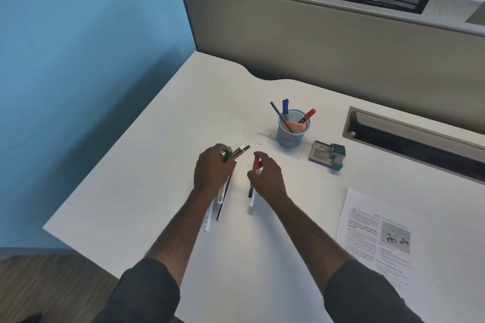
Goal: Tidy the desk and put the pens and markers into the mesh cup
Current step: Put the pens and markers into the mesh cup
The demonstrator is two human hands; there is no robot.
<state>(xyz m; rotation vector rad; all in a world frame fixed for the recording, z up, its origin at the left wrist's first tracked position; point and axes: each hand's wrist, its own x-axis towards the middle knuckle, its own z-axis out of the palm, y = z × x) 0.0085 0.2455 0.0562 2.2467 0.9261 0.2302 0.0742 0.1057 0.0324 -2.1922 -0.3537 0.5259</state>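
Dark sleeves [147,294], two, at the lower edge, forearms bare above them. White desk [162,165] beneath. Left hand [214,170]: fingers curled round a bundle of pens and markers [237,152], tips fanning out past the knuckles, barrels trailing back under the wrist onto the desk. Right hand [266,178]: thumb and fingers pinched on a red-capped marker [256,162], its white barrel slanting down to the desk. Blue mesh cup [293,130]: upright, beyond the hands to the right, well apart from them; holds a blue marker [285,106], a red marker [308,115], a dark pen [280,117]. Stamp pad [321,152] with stamp [338,156], right of the cup. Printed sheet [372,238], near right edge.
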